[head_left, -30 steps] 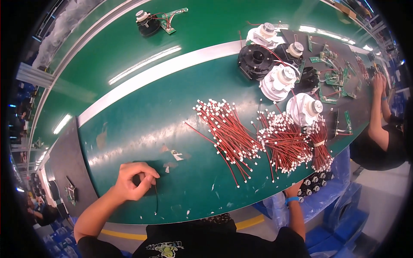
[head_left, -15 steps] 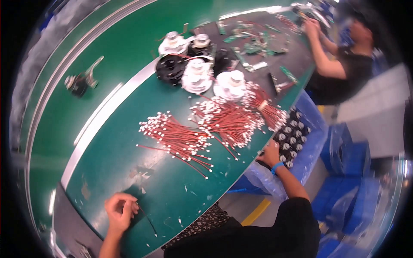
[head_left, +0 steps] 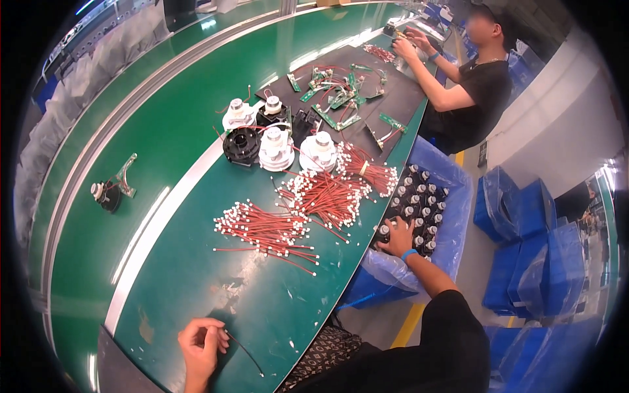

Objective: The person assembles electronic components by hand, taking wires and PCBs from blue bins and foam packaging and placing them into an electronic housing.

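Note:
Low on the green tabletop, my left hand (head_left: 202, 342) is closed in a pinch on a thin dark cable (head_left: 246, 354). The cable's free end, with a small pale tip, trails toward the table's near edge. My right hand (head_left: 398, 240) reaches over the table's right edge into a blue plastic-lined bin (head_left: 458, 216). Its fingers curl round a small black motor (head_left: 382, 234) with a pale cap, at the bin corner beside the table; whether the motor is lifted I cannot tell. Rows of similar capped motors (head_left: 426, 203) fill the bin.
Red wires with white connectors (head_left: 262, 229) lie in bundles mid-table. Beyond stand white round housings (head_left: 276, 150) and a black one (head_left: 241, 145). Green circuit boards (head_left: 341, 98) cover a dark mat. A co-worker (head_left: 468, 85) works at the far right. Blue crates (head_left: 517, 262) stand on the floor.
The whole view has shifted, showing more of the far end. My right hand's fingers have spread round a motor that is now plainer to see. My left hand keeps its pinch on the cable.

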Tool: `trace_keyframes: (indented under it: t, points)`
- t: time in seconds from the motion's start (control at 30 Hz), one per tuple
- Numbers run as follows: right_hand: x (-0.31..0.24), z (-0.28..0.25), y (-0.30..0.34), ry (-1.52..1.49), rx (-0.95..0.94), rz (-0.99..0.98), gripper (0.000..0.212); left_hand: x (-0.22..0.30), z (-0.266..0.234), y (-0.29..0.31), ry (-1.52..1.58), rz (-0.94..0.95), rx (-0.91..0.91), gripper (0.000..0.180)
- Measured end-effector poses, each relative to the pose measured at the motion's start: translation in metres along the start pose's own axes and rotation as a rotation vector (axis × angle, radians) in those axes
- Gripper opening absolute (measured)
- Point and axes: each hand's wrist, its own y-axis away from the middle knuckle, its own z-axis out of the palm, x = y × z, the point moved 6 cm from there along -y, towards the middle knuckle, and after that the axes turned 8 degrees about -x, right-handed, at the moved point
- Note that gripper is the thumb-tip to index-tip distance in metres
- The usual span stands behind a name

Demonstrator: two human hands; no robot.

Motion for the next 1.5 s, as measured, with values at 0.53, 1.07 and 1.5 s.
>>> trace_keyframes:
  t: [0.53, 1.07, 1.5]
  points:
    - [0.083, 0.073, -0.035, 0.352, 0.049, -0.554, 0.048, 0.011, 0.010, -0.011, -0.054, 0.042, -0.100, 0.012]
    - [0.040, 0.031, -0.035, 0.056, -0.031, -0.059, 0.078, 0.016, 0.005, 0.003, -0.065, 0.181, -0.011, 0.011]
    - [0.044, 0.052, -0.055, 0.193, -0.075, -0.128, 0.072, 0.017, 0.013, 0.005, -0.126, 0.183, -0.004, 0.011]
